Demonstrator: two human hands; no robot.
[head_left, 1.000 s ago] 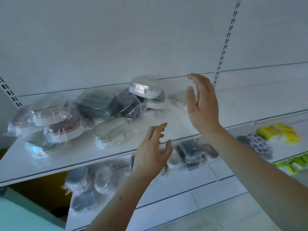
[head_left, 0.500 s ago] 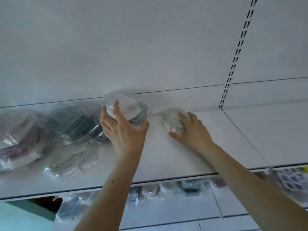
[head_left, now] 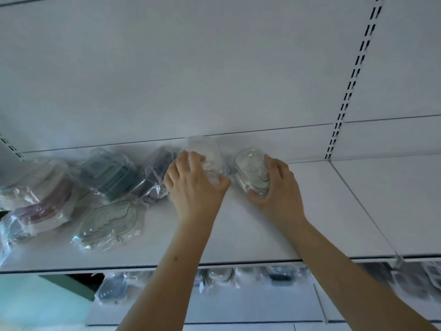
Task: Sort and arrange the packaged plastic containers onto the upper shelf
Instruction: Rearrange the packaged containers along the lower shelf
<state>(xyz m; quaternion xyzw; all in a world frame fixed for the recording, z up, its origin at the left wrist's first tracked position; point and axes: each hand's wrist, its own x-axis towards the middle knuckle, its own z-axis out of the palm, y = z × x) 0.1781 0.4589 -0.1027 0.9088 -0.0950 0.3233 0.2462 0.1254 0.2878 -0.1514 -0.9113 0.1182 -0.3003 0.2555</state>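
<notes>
Loose bagged containers [head_left: 71, 199] lie at left on upper shelf [head_left: 358, 199]. Left hand [head_left: 194, 187]: fingers curled on white packet [head_left: 206, 156]. Right hand [head_left: 279, 187]: fingers wrapped round clear container [head_left: 250, 168]. Advice: set both side by side w/ edges aligned, near back wall.

Lower-shelf packages [head_left: 222, 275] blurred, leftmost bag [head_left: 4, 240] cut off by edge

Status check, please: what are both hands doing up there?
Left hand grips white bagged container. Right hand grips clear oval container. Both on white upper shelf.
</notes>
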